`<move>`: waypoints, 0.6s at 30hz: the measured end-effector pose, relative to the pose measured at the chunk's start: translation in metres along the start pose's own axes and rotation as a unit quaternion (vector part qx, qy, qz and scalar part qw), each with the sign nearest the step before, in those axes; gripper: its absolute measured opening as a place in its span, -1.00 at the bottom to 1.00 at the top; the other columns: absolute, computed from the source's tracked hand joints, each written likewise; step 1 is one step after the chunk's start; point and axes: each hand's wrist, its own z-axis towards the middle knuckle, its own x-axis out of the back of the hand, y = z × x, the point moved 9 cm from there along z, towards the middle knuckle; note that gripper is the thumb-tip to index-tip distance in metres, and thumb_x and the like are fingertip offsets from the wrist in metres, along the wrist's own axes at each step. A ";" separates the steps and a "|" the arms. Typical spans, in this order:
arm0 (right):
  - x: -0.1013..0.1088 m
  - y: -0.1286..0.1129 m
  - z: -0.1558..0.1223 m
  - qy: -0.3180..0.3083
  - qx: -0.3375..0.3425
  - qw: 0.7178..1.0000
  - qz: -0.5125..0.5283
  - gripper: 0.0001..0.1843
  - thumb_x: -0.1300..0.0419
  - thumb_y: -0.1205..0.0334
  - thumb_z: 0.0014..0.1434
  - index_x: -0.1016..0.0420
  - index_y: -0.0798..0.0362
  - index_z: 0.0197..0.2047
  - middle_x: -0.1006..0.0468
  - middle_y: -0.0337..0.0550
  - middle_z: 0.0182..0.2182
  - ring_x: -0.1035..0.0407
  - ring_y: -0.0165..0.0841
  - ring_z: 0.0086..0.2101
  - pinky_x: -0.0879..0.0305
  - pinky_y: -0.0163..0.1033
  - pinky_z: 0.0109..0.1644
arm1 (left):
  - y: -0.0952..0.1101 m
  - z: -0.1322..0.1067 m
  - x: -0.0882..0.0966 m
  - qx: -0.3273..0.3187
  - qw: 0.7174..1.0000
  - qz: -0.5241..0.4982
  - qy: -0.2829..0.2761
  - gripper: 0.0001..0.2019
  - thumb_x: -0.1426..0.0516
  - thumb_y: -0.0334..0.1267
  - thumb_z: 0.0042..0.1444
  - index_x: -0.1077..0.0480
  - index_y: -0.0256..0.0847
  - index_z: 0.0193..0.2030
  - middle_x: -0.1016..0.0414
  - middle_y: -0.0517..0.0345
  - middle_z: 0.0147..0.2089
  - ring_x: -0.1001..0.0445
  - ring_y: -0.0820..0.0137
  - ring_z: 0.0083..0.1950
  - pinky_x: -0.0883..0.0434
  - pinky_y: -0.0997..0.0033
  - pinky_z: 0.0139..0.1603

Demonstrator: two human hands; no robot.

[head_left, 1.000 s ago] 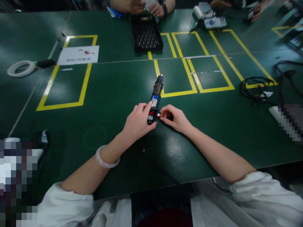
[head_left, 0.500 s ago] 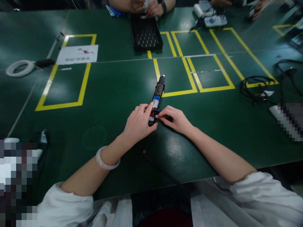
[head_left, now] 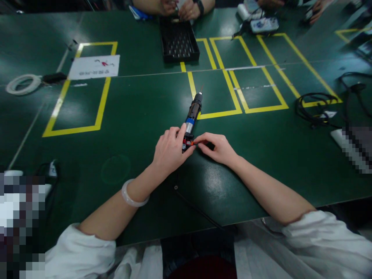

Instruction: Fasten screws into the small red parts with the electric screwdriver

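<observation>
An electric screwdriver (head_left: 194, 111) lies on the green table, its thin bit pointing away from me. Its rear end looks opened, with red and grey parts showing. My left hand (head_left: 169, 149) is closed around that rear end, thumb and fingers on either side. At the right of the opened part, my right hand (head_left: 216, 146) pinches a small orange-red piece (head_left: 192, 143), perhaps a wire end; its exact kind is too small to tell. The two hands' fingertips nearly meet there. A black cable (head_left: 200, 211) runs from below my left hand toward the near table edge.
Beyond the screwdriver stands a black tray (head_left: 181, 57) with rows of small pieces, a co-worker's hands (head_left: 186, 8) above it. A white card (head_left: 94, 66) and a white cable coil (head_left: 23, 84) lie left, a black cable coil (head_left: 314, 104) right. Yellow tape rectangles mark the table.
My left thumb has shifted slightly toward the right fingertips. More of the orange-red piece shows between the hands. The screwdriver has moved very slightly left.
</observation>
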 end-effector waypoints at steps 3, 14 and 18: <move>-0.002 -0.001 0.000 -0.007 0.003 1.000 0.019 -0.81 -0.15 0.39 0.28 -0.51 0.06 -0.06 -0.62 -0.14 -0.21 -0.50 -0.39 -0.30 -0.44 -0.28 -0.16 | 0.000 0.001 0.001 -0.007 1.000 0.011 -0.006 -0.28 -0.12 0.00 0.30 -0.12 -0.37 0.47 -0.37 -0.24 0.12 -0.39 0.03 0.07 -0.39 0.14 -0.01; -0.002 0.007 0.000 -0.014 -0.017 0.999 0.030 -0.87 -0.15 0.37 0.29 -0.49 0.04 -0.12 -0.56 -0.08 -0.17 -0.46 -0.35 -0.25 -0.43 -0.21 -0.14 | -0.062 0.014 0.008 0.049 0.996 0.058 -0.056 -0.31 -0.05 0.02 0.33 -0.03 -0.18 0.52 -0.27 -0.29 0.20 -0.37 -0.09 0.10 -0.41 0.03 0.01; -0.003 0.010 0.000 -0.017 -0.023 0.999 0.031 -0.88 -0.15 0.36 0.30 -0.50 0.05 -0.13 -0.56 -0.08 -0.18 -0.46 -0.35 -0.25 -0.42 -0.22 -0.15 | -0.126 0.016 0.012 0.125 0.988 0.037 -0.085 -0.27 -0.05 0.07 0.31 0.00 -0.13 0.54 -0.20 -0.33 0.26 -0.31 -0.20 0.20 -0.40 -0.12 0.10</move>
